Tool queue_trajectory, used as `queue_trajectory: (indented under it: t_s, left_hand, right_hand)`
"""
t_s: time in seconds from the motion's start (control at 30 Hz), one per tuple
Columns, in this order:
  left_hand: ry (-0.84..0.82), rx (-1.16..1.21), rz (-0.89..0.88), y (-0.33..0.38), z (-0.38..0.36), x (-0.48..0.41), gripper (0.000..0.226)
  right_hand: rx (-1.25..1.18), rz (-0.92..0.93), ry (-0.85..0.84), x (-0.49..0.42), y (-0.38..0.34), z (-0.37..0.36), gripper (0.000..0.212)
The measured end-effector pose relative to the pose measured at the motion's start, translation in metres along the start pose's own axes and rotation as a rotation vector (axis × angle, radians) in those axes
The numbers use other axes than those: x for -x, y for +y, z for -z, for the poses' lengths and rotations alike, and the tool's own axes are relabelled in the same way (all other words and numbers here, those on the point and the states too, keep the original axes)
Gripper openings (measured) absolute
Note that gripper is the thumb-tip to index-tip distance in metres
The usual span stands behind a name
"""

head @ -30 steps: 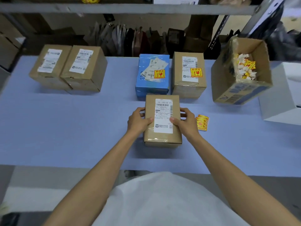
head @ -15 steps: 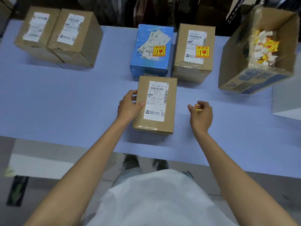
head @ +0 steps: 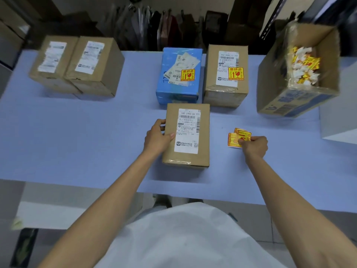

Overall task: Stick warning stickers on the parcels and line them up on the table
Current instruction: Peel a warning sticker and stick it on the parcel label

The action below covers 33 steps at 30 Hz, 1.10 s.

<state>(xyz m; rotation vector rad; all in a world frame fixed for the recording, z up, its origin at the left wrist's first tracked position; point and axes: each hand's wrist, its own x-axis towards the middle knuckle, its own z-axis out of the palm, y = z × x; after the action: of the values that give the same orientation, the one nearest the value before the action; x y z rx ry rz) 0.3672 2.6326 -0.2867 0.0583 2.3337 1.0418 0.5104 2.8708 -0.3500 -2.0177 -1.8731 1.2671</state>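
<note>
A pale blue desk (head: 77, 142) fills the view from a head camera looking down. At its far right an open carton (head: 297, 101) leans on its side, holding yellow and white sticker scraps, probably kept as a waste bin within arm's reach. A white box (head: 340, 120) sits just beside it at the desk's right edge.

Far left, two plain brown parcels (head: 73, 64) stand touching, with no warning sticker showing, so they likely await their turn. At the back centre, a blue parcel (head: 179, 78) and a stickered brown parcel (head: 226, 74) stand side by side, each bearing a yellow label, apparently the start of the finished row.

In front of them lies the unstickered parcel (head: 187, 136), address label up. The left hand (head: 157, 138) holds its left edge, thumb on top, seemingly to steady it. The right hand (head: 255, 146) has its grip narrowed to a pinch on the top sheet of a small pile of warning stickers (head: 236, 137), lying on the desk just right of that parcel. Nothing stands between pile and parcel.
</note>
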Motion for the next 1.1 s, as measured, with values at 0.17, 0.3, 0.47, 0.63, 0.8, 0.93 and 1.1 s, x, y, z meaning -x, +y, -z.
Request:
queue_trajectory:
  t_s: [0.17, 0.3, 0.47, 0.63, 0.8, 0.93, 1.1]
  left_hand:
    - [0.068, -0.156, -0.072, 0.005, -0.003, 0.001, 0.074]
    - [0.099, -0.105, -0.376, 0.029, -0.012, 0.007, 0.055]
    - [-0.202, 0.109, -0.327, 0.057, -0.015, 0.006, 0.041]
    - [-0.014, 0.185, -0.282, 0.037, -0.008, -0.004, 0.015]
    - [-0.073, 0.289, -0.161, 0.026, -0.003, -0.006, 0.016]
    - [-0.111, 0.376, -0.093, 0.019, -0.004, -0.006, 0.013]
    - [-0.114, 0.429, -0.099, 0.014, -0.004, 0.0, 0.005]
  right_hand:
    - [-0.117, 0.005, 0.082, 0.024, -0.017, 0.006, 0.043]
    - [-0.326, 0.189, -0.116, 0.061, -0.051, -0.004, 0.017]
    - [-0.418, 0.392, -0.507, 0.112, -0.086, -0.018, 0.011]
    - [-0.39, 0.433, -0.54, 0.119, -0.085, -0.038, 0.011]
    - [-0.456, 0.373, -0.446, 0.123, -0.079, -0.047, 0.007]
    - [-0.445, 0.377, -0.461, 0.129, -0.075, -0.048, 0.008]
    - [-0.443, 0.372, -0.4, 0.128, -0.062, -0.048, 0.018]
